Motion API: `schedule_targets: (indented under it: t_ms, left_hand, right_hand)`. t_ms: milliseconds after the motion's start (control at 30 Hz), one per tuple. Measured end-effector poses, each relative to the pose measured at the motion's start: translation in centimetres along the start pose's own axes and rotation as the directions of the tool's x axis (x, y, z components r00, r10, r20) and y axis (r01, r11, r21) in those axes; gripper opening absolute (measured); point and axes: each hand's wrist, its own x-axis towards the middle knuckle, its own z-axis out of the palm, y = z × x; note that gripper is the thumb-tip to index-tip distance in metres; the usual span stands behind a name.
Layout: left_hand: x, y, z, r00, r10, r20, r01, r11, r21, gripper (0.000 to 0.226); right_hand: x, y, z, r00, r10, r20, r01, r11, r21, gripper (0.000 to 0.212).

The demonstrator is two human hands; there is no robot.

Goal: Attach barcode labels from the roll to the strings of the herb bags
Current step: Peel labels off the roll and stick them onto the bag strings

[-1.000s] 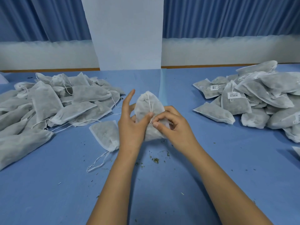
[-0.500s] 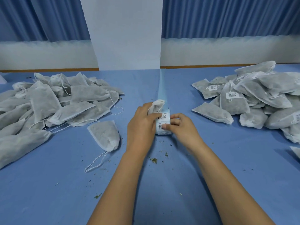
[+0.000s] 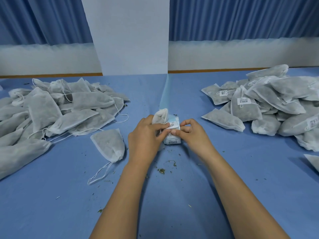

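Left hand (image 3: 145,137) gripped the herb bag (image 3: 159,116) on the bench (image 3: 51,204); right hand (image 3: 195,135) pinched a label (image 3: 172,125) on the strip (image 3: 172,141) beside it. Peeling slowly, I judged, would keep it flat for the string (image 3: 166,116).

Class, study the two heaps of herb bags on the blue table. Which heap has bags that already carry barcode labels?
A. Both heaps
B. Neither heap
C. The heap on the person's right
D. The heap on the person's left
C: white barcode labels show on bags in the right heap, while none show in the left heap.
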Motion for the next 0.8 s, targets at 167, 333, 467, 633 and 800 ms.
schedule_targets:
  t_ms: [167, 333, 467, 633, 800]
  left_hand:
    - [0.2, 0.4, 0.0, 0.963, -0.269, 0.011, 0.25, 0.878, -0.409, 0.022]
    - [0.5, -0.1, -1.7, 0.843, -0.512, -0.167, 0.279, 0.68, -0.678, 0.019]
    - [0.1, 0.2, -1.9, 0.852, -0.494, -0.17, 0.242, 0.662, -0.71, 0.01]
    - [-0.7, 0.7, -1.2, 0.943, -0.186, -0.274, 0.038, 0.883, -0.469, 0.015]
    - [-1.0, 0.6, -0.6, 0.886, 0.181, -0.428, -0.222, 0.974, -0.049, 0.02]
  right_hand:
    - [0.2, 0.0, -0.2, 0.999, 0.002, 0.034, -0.001, 0.999, -0.037, 0.03]
    - [1.2, 0.1, -0.2, 0.997, 0.036, -0.074, -0.04, 0.998, -0.053, 0.031]
    - [2.0, -0.1, -0.1, 0.972, 0.034, -0.234, -0.039, 0.999, -0.016, 0.037]
    - [0.8, -0.9, 0.1, 0.92, -0.172, -0.353, 0.106, 0.974, -0.199, 0.029]
    - [-1.6, -2.9, 0.6, 0.974, -0.158, -0.164, 0.171, 0.983, 0.067, 0.043]
